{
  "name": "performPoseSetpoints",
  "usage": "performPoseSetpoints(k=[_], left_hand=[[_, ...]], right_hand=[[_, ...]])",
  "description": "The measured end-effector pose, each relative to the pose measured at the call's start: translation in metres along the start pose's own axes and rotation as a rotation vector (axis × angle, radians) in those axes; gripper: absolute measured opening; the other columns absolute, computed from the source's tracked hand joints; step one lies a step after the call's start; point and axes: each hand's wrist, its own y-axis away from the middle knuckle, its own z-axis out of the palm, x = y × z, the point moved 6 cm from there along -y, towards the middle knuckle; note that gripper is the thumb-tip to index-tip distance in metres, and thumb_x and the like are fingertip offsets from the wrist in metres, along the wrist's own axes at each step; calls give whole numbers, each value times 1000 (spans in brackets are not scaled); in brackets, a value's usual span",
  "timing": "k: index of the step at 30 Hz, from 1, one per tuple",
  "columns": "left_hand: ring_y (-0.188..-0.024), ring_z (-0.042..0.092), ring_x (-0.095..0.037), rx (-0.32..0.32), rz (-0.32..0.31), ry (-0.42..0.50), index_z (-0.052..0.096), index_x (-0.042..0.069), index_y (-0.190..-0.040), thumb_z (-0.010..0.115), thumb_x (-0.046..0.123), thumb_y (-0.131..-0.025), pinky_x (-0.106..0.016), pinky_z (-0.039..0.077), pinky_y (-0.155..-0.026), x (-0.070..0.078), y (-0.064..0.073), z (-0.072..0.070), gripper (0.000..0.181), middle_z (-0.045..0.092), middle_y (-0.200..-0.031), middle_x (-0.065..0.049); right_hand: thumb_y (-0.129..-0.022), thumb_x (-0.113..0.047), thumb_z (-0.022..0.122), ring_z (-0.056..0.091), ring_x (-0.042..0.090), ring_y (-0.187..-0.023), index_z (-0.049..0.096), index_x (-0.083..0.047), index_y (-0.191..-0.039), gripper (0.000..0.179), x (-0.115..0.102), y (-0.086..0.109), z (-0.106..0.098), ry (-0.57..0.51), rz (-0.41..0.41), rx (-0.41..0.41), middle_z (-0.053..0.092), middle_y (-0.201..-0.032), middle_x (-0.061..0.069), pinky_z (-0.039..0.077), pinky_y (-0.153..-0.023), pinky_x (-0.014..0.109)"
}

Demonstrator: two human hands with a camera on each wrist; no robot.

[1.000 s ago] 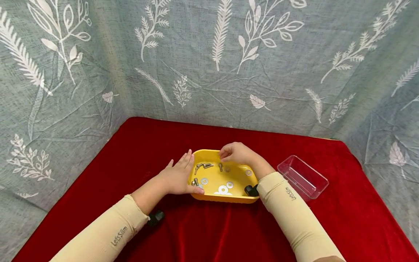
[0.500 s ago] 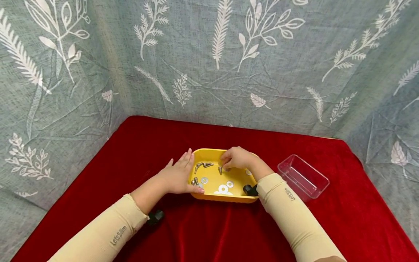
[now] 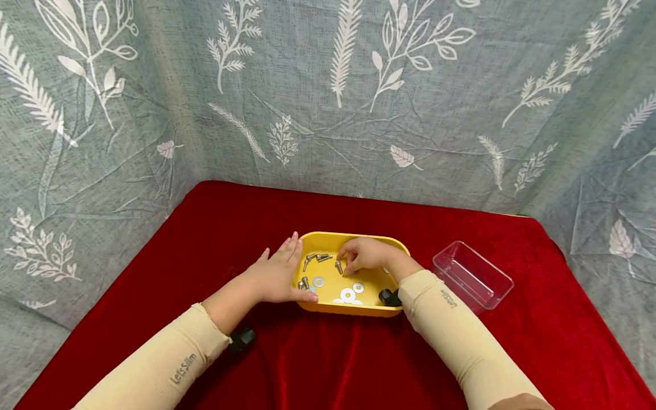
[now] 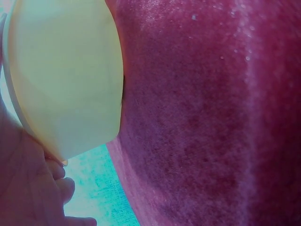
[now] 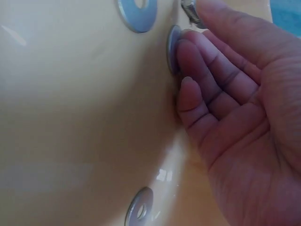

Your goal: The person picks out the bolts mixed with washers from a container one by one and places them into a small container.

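Note:
In the head view a yellow plastic tray [image 3: 353, 311] holds loose steel bolts [image 3: 323, 258] and flat washers [image 3: 348, 295]. My left hand [image 3: 274, 276] lies spread against the tray's left end, thumb over the near rim. The left wrist view shows its fingers by the pale tray wall [image 4: 70, 80]. My right hand [image 3: 366, 254] is down inside the tray, with thumb and index finger pinching at one bolt [image 3: 339, 267]. In the right wrist view that bolt [image 5: 190, 8] shows partly behind the thumb tip, and a washer [image 5: 174, 49] leans by the other curled fingertips.
A clear plastic box [image 3: 474, 276] stands to the right of the tray on the red cloth [image 3: 297, 364]. More bolts [image 3: 304, 283] lie in the tray's left near corner. Black wrist cameras [image 3: 242, 340] hang under both sleeves. A patterned grey-green curtain [image 3: 318, 154] surrounds the table.
My right hand has come down from the tray's far rim to its floor. The bolt at its fingertips has shifted slightly left and tilted. My left hand stays put.

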Motion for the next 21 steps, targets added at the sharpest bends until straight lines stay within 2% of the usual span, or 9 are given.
performPoseSetpoints(k=[8, 21], left_hand=[[-140, 1, -26, -12, -3, 8, 1, 0, -145, 51, 78, -68, -58, 14, -105, 0, 0, 0, 121, -8, -152, -15], [-140, 0, -25, -13, -7, 17, 0, 1, -146, 51, 78, -67, -58, 13, -105, 0, -2, 0, 121, -10, -151, -13]], right_hand=[[-77, -6, 72, 46, 11, -56, 58, -7, -112, 38, -1, -3, 8, -17, -10, -39, 54, -65, 3, 41, -54, 22], [-81, -7, 68, 43, 11, -51, 59, -11, -98, 20, -2, -7, 10, 23, -56, -52, 48, -60, 1, 39, -52, 22]])
